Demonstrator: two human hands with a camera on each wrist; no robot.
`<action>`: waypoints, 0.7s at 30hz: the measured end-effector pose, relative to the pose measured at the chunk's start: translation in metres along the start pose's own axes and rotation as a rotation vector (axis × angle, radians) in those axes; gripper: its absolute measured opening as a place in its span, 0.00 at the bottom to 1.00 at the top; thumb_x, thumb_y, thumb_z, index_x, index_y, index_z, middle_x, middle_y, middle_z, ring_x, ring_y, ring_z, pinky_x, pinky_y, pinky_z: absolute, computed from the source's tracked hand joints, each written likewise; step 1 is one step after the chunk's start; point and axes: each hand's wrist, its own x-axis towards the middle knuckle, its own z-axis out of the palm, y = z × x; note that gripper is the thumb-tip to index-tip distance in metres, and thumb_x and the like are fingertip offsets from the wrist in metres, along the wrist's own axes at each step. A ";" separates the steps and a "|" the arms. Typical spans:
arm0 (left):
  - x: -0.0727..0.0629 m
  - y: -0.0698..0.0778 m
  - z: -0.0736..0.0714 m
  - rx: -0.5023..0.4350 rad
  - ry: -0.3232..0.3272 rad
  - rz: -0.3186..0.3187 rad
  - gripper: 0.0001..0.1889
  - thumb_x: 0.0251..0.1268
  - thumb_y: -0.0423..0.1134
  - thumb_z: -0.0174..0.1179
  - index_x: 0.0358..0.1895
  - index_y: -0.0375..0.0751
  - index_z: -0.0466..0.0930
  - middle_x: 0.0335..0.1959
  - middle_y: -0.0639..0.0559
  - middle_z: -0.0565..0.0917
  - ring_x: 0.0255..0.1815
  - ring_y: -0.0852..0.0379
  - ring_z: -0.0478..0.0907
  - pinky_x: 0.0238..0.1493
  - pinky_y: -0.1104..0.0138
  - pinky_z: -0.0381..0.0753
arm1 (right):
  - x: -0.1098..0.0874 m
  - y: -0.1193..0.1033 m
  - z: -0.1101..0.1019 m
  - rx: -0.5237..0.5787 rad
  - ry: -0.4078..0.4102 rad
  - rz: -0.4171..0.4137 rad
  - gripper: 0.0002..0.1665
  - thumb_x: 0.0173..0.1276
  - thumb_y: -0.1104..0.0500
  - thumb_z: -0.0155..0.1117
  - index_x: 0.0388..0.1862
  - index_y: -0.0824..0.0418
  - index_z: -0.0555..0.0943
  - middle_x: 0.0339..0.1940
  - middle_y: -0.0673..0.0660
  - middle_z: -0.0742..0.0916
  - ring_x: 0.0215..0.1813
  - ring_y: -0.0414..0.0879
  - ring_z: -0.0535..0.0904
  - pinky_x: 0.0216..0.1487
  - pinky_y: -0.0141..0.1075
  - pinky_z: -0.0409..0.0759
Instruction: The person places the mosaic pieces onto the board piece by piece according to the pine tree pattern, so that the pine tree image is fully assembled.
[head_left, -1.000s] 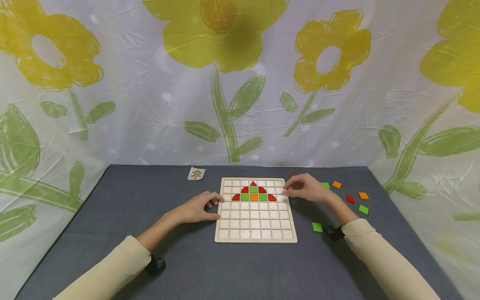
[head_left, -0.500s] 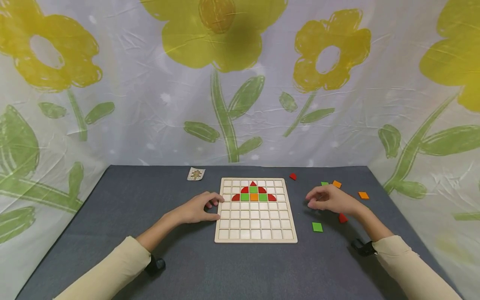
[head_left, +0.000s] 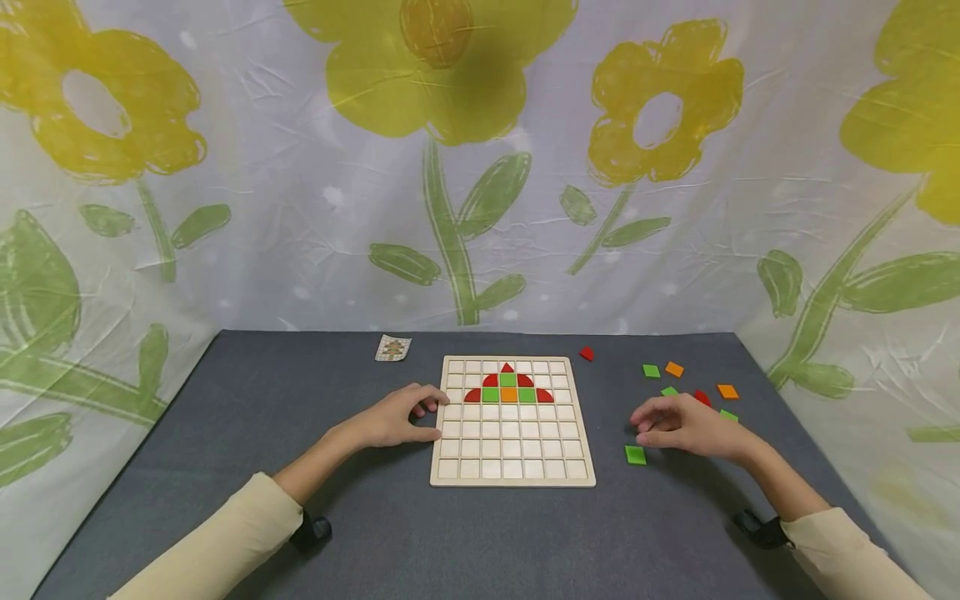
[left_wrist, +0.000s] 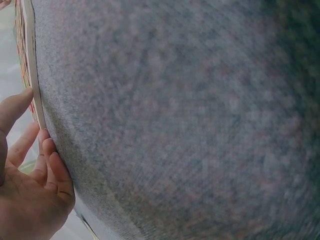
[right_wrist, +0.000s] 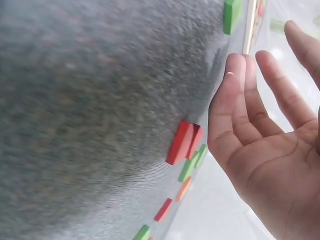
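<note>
A square wooden grid board lies on the table. Red, green and orange tiles, among them a green square, form a stepped triangle in its upper cells. My left hand rests against the board's left edge, with thumb and fingertips spread along it; the left wrist view shows these fingers touching the rim. To the right of the board, my right hand hovers with its fingers loosely bent and nothing held. A green square tile lies just below its fingertips. In the right wrist view the palm is bare.
Loose tiles lie around the right hand: an orange square, another orange one, a green one and red ones, partly hidden. A red tile sits beyond the board's right corner. A small printed card lies at the back left.
My right hand has moved from the board's right edge outward and toward me, over the loose tiles. The left hand has stayed at the board, and the tile pattern looks the same.
</note>
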 end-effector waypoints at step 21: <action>-0.001 0.002 0.000 -0.002 -0.001 -0.007 0.24 0.68 0.39 0.70 0.64 0.36 0.75 0.47 0.48 0.74 0.47 0.50 0.74 0.53 0.53 0.75 | -0.002 0.006 0.019 -0.115 0.013 -0.025 0.16 0.65 0.63 0.75 0.49 0.69 0.83 0.41 0.58 0.85 0.39 0.45 0.80 0.42 0.36 0.81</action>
